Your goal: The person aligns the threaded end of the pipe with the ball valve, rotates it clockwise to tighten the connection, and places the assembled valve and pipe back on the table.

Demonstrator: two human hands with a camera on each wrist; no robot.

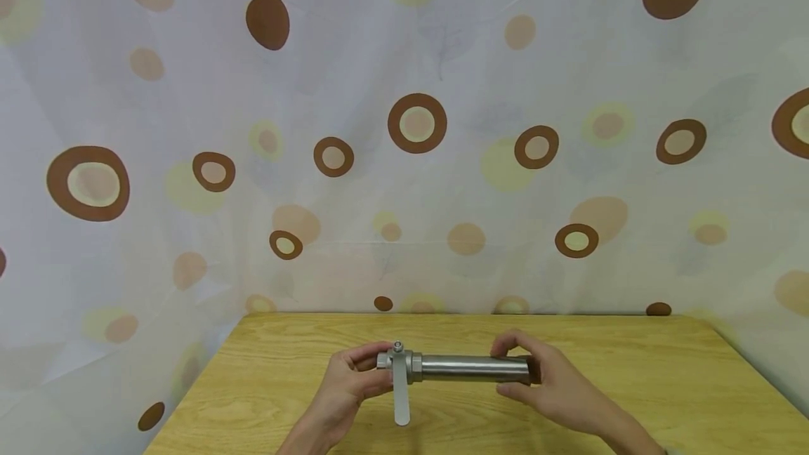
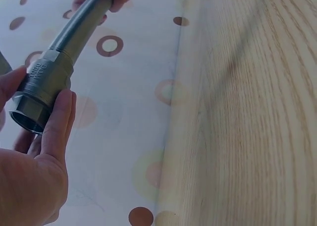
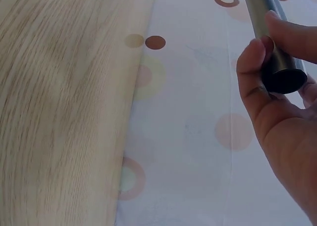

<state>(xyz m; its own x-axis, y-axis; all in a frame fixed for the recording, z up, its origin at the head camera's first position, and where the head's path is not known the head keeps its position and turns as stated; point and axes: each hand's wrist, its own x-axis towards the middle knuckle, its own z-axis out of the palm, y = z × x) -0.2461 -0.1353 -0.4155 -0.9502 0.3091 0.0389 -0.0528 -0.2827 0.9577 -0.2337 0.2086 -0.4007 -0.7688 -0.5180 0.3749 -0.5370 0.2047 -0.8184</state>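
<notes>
A metal ball valve with a flat lever handle is joined end to end with a straight steel pipe. Together they are held level above the table. My left hand grips the valve end between thumb and fingers, and the lever points down toward me. At the pipe's far end, my right hand holds it with the thumb below and fingers above. The left wrist view shows the valve body with raised lettering and an open threaded mouth. A dark round end of the pipe shows in the right wrist view.
Beneath the hands lies a wood-grain table. A pale curtain with brown, peach and yellow dots hangs behind it and along its sides.
</notes>
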